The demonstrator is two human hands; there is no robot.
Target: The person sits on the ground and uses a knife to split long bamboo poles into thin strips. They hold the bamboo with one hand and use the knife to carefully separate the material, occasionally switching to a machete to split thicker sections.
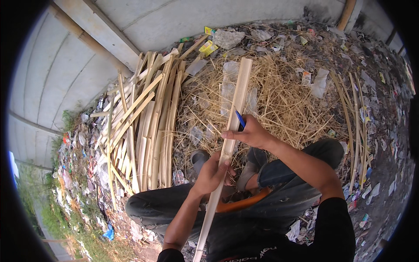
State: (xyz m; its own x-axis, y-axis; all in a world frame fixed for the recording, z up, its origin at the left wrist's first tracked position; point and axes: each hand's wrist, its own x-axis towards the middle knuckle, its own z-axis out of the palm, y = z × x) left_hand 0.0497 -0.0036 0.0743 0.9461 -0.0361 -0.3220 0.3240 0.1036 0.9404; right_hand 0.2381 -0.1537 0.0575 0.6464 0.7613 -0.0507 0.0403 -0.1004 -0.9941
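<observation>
Clearly, left hand (210, 175) clamping bamboo strip (227, 149); right hand (254, 132) clasping blue tool (239, 117) and strip farther up. Strip likely handling light, stiff; broad faces suiting grip.

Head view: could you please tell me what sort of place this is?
Probably a makeshift outdoor work spot: the person sits on litter-strewn ground, near a pale panel wall and a pile of long split strips, likely bamboo.
</observation>
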